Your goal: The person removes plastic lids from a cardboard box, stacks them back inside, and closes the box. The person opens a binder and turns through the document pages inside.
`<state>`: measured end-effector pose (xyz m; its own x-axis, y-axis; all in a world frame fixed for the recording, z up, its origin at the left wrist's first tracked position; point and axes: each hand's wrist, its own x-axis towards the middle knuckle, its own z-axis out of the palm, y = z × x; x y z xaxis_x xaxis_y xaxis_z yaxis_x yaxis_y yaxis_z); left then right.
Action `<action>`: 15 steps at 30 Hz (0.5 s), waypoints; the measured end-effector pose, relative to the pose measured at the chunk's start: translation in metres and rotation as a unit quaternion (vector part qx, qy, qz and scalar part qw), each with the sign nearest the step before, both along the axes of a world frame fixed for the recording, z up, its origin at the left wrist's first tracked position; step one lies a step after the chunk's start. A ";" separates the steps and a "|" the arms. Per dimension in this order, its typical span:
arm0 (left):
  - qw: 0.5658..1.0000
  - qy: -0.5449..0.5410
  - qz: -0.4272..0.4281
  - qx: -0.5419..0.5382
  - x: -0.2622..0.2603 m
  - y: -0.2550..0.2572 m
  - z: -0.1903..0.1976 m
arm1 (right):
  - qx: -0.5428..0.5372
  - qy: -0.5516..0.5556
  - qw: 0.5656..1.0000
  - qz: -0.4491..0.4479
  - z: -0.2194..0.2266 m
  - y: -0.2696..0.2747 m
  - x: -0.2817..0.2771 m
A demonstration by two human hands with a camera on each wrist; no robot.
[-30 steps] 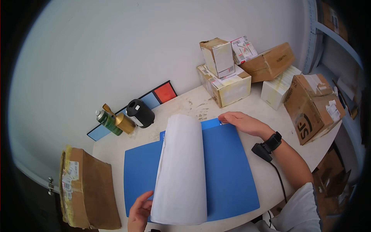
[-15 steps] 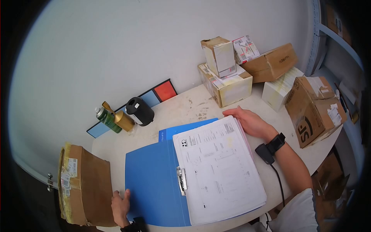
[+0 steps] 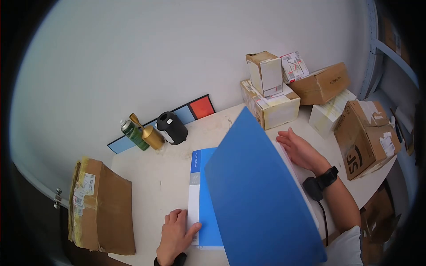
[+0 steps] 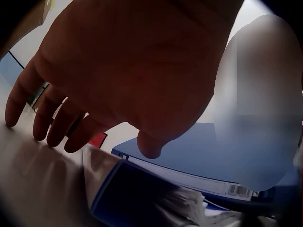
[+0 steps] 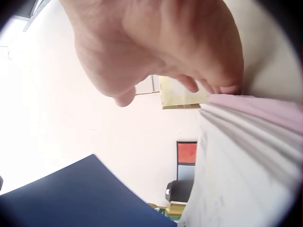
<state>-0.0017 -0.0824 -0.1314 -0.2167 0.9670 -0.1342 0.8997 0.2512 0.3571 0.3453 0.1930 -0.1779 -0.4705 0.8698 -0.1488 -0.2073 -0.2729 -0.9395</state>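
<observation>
A blue folder cover point(image 3: 264, 190) stands tilted over a stack of papers point(image 3: 295, 177), hiding most of it in the head view. Beneath lies a second blue clip file point(image 3: 207, 221) with a white-and-blue spine. My left hand point(image 3: 175, 232) is at the lower end of that spine, its thumb over the edge and its other fingers spread toward the table; nothing is in its grasp. At the far right side of the stack, my right hand point(image 3: 299, 150) rests its fingers against the page edges. In the right wrist view, a pink sheet point(image 5: 255, 106) lies beneath white pages point(image 5: 232, 170).
Several cardboard boxes point(image 3: 277, 108) are piled at the back right, with an SF carton point(image 3: 361, 142) nearer. Another carton point(image 3: 111, 204) stands at the left. A green spray can point(image 3: 134, 135), gold cup point(image 3: 153, 137) and black cylinder point(image 3: 173, 128) line the wall.
The papers came down onto the folder's right side. Then the left cover rose and swung right over them, uncovering the lower file's spine. My left hand moved left, then back right.
</observation>
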 end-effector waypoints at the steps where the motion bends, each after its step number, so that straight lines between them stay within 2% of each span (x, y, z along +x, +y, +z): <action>1: 0.996 0.092 -0.023 0.004 -0.006 0.002 -0.008 | -0.059 -0.012 0.998 -0.021 0.003 -0.007 0.010; 2: 0.995 0.093 -0.018 0.009 -0.007 0.005 -0.003 | -0.078 -0.048 0.996 0.013 0.013 -0.022 0.024; 3: 0.998 -0.047 0.042 -0.020 -0.008 0.007 0.004 | -0.094 -0.089 0.990 0.050 0.022 -0.036 0.038; 4: 0.975 -0.192 0.100 -0.041 -0.008 0.010 0.007 | -0.117 -0.072 0.985 0.100 0.012 -0.047 0.054; 5: 0.973 -0.201 0.109 -0.024 -0.011 0.016 0.002 | -0.140 -0.060 0.977 0.151 0.005 -0.057 0.066; 7: 0.914 -0.371 0.158 -0.043 -0.019 0.033 -0.011 | 0.010 -0.257 0.957 0.133 0.031 -0.090 0.049; 8: 0.842 -0.493 0.204 -0.077 -0.022 0.045 -0.007 | 0.119 -0.327 0.934 0.080 0.019 -0.100 0.034; 9: 0.848 -0.489 0.187 -0.083 -0.018 0.054 -0.012 | 0.217 -0.390 0.895 0.017 0.002 -0.103 0.018; 11: 0.829 -0.541 0.129 -0.061 -0.008 0.072 -0.024 | 0.172 -0.295 0.940 -0.026 -0.018 -0.099 -0.008; 12: 0.802 -0.579 0.132 -0.060 0.004 0.077 -0.017 | 0.179 -0.296 0.938 -0.035 -0.021 -0.094 -0.021; 13: 0.807 -0.575 0.114 -0.072 0.010 0.080 -0.021 | 0.186 -0.299 0.935 -0.041 -0.019 -0.090 -0.032; 14: 0.801 -0.588 0.110 -0.011 0.013 0.079 -0.031 | 0.181 -0.300 0.934 -0.062 -0.015 -0.088 -0.038; 15: 0.790 -0.602 0.106 0.050 0.017 0.080 -0.039 | 0.266 -0.372 0.887 -0.068 -0.011 -0.086 -0.042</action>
<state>0.0148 -0.0029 -0.1706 -0.1490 0.9447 -0.2920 -0.1652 0.2674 0.9493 0.3028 0.1067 -0.1887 -0.2998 0.9511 0.0741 0.5259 0.2295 -0.8190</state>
